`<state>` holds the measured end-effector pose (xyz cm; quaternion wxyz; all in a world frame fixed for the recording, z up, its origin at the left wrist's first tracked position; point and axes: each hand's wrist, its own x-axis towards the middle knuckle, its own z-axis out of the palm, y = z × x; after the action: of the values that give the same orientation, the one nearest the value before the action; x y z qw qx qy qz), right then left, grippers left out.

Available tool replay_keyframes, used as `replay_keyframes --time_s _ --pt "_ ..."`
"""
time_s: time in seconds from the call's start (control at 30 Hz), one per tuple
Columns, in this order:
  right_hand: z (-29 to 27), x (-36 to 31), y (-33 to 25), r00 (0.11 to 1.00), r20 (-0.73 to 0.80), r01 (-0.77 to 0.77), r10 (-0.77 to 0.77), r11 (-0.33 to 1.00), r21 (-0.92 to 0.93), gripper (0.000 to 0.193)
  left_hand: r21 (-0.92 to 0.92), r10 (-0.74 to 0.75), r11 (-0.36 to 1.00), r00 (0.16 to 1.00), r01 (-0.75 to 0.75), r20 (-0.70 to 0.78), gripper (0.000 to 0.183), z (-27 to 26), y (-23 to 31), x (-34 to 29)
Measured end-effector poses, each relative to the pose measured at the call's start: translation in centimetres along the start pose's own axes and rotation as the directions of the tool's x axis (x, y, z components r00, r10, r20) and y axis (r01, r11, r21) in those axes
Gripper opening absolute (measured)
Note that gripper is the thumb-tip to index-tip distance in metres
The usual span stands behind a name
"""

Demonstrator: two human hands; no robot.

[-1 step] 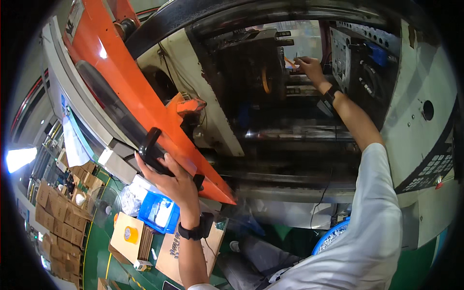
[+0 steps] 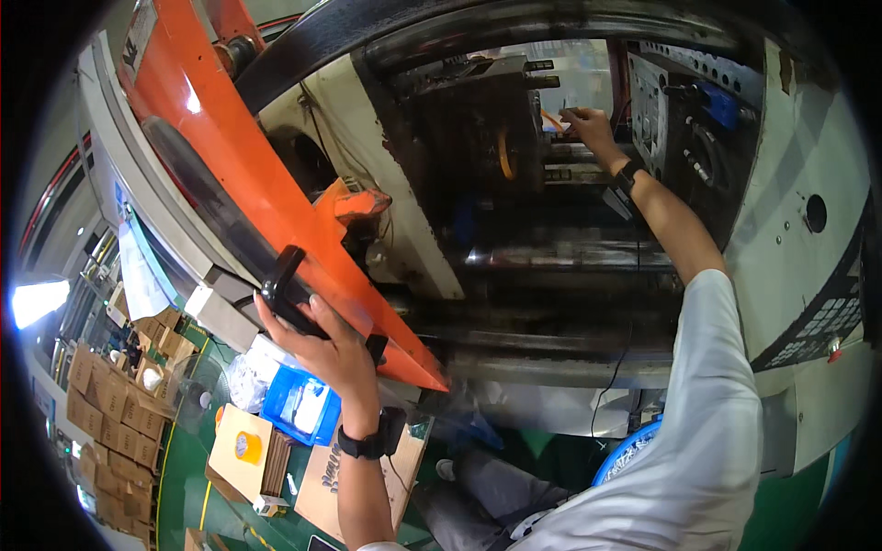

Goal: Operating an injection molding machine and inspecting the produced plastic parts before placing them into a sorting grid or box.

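My left hand (image 2: 329, 347) is wrapped round a black handle (image 2: 284, 275) on the edge of the machine's door, beside a slanted orange panel (image 2: 262, 174). My right arm reaches deep between the two halves of a metal mould. There my right hand (image 2: 593, 130) has its fingers pinched together near the guide pins of the left mould half (image 2: 482, 119). A thin orange strip (image 2: 552, 120) shows just left of the fingertips; whether they hold it I cannot make out. The right mould half (image 2: 650, 110) stands apart from the hand.
Horizontal steel bars (image 2: 560, 254) cross the machine below my right arm. A control panel (image 2: 820, 321) is at the right. A blue bin (image 2: 301, 404), a stack of cardboard sheets (image 2: 241, 455), brown cartons (image 2: 115, 413) and a round blue basket of small parts (image 2: 628, 455) stand lower down.
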<state>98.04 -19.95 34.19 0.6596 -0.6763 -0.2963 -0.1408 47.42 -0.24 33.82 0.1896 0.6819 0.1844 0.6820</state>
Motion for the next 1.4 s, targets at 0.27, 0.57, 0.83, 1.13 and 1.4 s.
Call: replay_keyframes --time_s 0.27,0.57,0.83,1.13,1.4 --pt "1.7 5.3 2.2 0.994 0.062 0.101 -0.088 0.959 -0.266 0.033 0.121 0.093 0.989 0.994 -0.085 -0.059 0.061 0.6 0.3 -0.2" --pt "3.3 6.2 3.1 0.987 0.008 0.153 -0.163 0.912 -0.381 0.035 0.14 0.087 0.987 0.992 -0.074 -0.087 0.063 0.9 0.1 -0.2" --pt "3.2 6.1 3.3 0.974 -0.014 0.206 -0.226 0.909 -0.364 0.035 0.183 0.119 0.978 0.988 -0.1 -0.099 0.063 0.8 -0.3 -0.3" --pt "3.3 6.6 3.5 0.984 0.004 0.168 -0.18 0.912 -0.374 0.033 0.145 0.107 0.985 0.989 -0.091 -0.101 0.065 0.9 -0.6 -0.2" --pt "3.3 6.9 4.4 0.99 -0.035 0.116 -0.136 0.934 -0.338 0.036 0.075 0.087 0.994 0.99 -0.079 -0.112 0.067 1.0 -0.6 -0.3"
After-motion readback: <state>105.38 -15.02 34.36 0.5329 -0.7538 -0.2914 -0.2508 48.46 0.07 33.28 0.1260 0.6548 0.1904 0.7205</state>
